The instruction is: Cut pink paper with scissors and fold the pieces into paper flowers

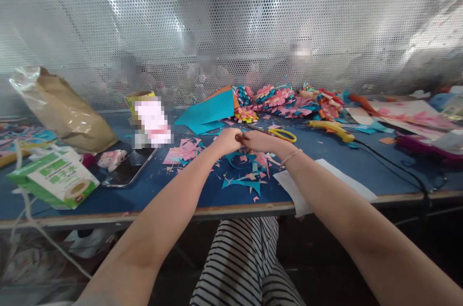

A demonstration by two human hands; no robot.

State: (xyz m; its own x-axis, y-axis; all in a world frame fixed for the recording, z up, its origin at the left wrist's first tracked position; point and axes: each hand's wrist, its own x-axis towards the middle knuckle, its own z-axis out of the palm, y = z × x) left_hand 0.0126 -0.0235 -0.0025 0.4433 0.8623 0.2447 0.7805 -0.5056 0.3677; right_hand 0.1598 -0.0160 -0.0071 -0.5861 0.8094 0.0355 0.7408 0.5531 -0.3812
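My left hand (pixel 227 141) and my right hand (pixel 261 142) meet over the middle of the blue table (pixel 181 195), both curled into closed grips with knuckles touching. Whatever lies between the fingers is hidden. Directly below and around them lie pink and teal paper scraps (pixel 249 171). Yellow-handled scissors (pixel 282 134) rest just behind my right hand. A thin bracelet circles my right wrist.
Finished paper flowers (pixel 278 99) pile at the back by a perforated metal screen. A yellow glue gun (pixel 333 128) with black cord lies right. Teal paper sheets (pixel 210 111), a phone (pixel 126 171), a green carton (pixel 54 180), a brown bag (pixel 61 108) and white paper (pixel 325 180) surround.
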